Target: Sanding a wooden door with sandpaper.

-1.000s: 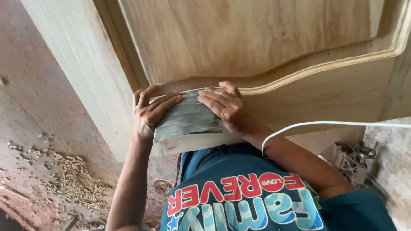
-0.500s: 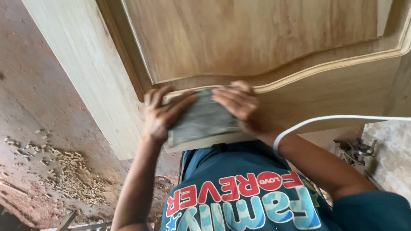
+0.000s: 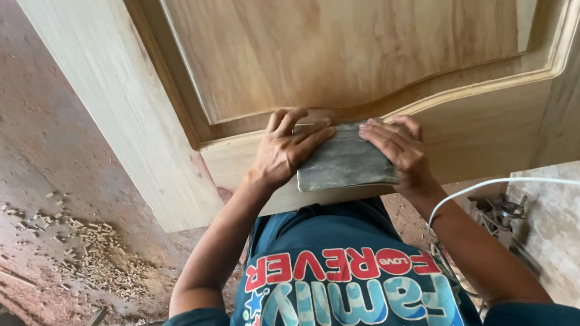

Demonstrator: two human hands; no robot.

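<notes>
The left hand and right hand press flat on either end of a grey rectangular sanding block, gripping it against the lower rail of a pale panelled wooden door. A white cable trails at right; wood chips litter the reddish floor.

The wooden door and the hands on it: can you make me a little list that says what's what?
Left hand: pressing on the grey sanding block
Right hand: pressing on the same block
Block: flat on the door's bottom rail
Wooden door: pale wood, raised panel with curved moulding
White cable: runs past the right arm
Floor: reddish, scattered wood chips
</notes>
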